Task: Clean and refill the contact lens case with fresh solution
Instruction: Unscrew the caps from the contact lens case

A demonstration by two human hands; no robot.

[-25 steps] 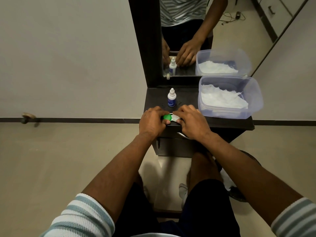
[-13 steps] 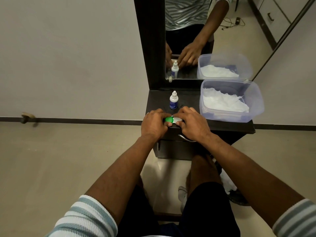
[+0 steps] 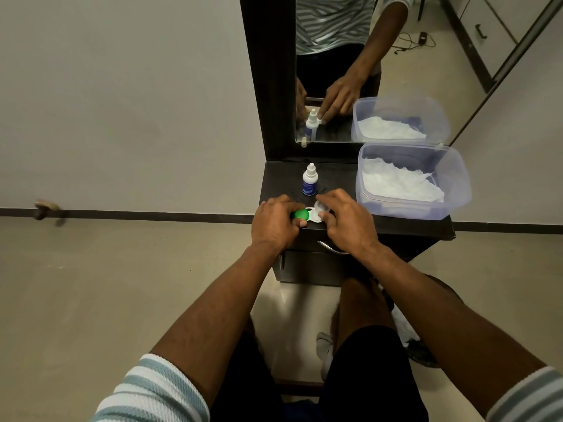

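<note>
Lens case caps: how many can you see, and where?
2. The green cap sits on the case's left well under the left hand; the white cap is lifted off in the right hand.

Dim, even indoor light; soft shadows under dark vanity; wide-angle bending at edges; slight softness throughout.

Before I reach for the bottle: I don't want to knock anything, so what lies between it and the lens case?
Only bare dark countertop, seen in the head view, separates the bottle from the lens case.
</note>
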